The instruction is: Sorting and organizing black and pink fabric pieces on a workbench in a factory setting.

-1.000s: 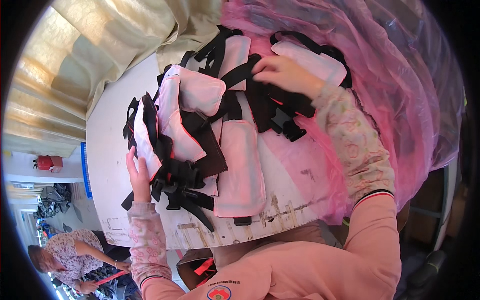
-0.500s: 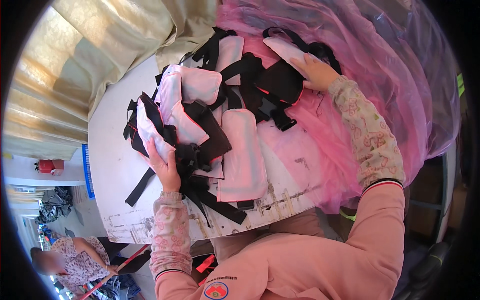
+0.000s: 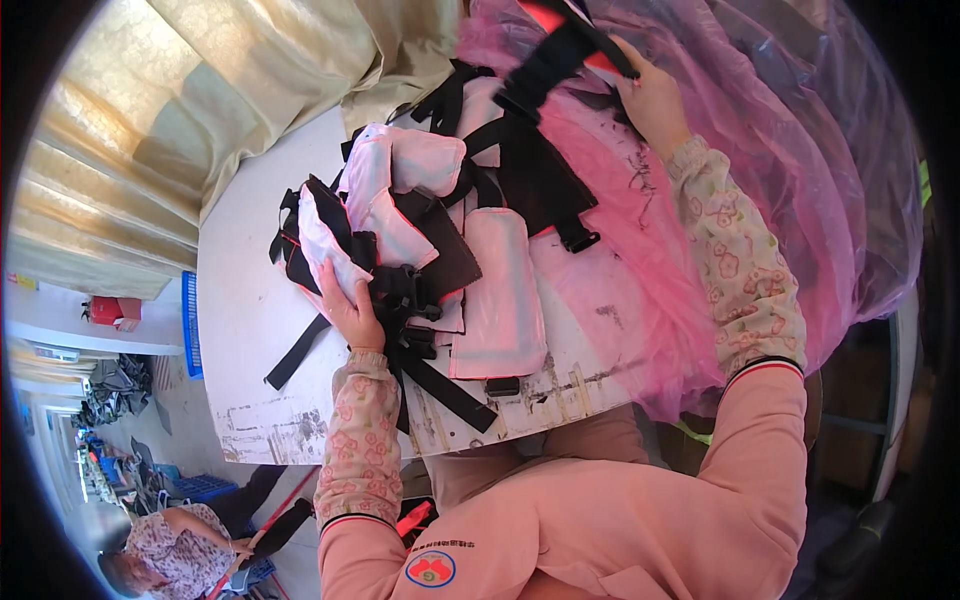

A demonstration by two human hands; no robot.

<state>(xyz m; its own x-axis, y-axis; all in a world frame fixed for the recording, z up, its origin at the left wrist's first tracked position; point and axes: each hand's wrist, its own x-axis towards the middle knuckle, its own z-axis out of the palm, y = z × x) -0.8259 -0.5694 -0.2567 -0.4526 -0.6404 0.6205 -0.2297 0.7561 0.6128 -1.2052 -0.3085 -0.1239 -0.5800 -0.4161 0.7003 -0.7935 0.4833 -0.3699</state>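
Fabric pads with black straps and buckles lie heaped on the white table (image 3: 245,340). At the heap's left side, my left hand (image 3: 350,312) grips the lower end of a white-faced, black-backed pad (image 3: 328,235). My right hand (image 3: 652,100) is closed on the edge of a black strapped pad with red edging (image 3: 598,48), lifted at the top of the view and partly cut off. From it a black buckled strap (image 3: 545,75) hangs down over the heap. Between my hands lie an L-shaped white pad (image 3: 375,185) and a long white pad (image 3: 497,290).
Pink plastic sheeting (image 3: 780,170) covers the table's right side, with loose black threads (image 3: 640,175) on it. Beige curtains (image 3: 130,150) hang at the far left. A blue crate (image 3: 191,325) stands beyond the table's left edge. Another person (image 3: 185,540) is at the lower left.
My right hand has raised a pad up and away from the heap, turning its dark, red-edged side into view. My left hand stays on the same pad.
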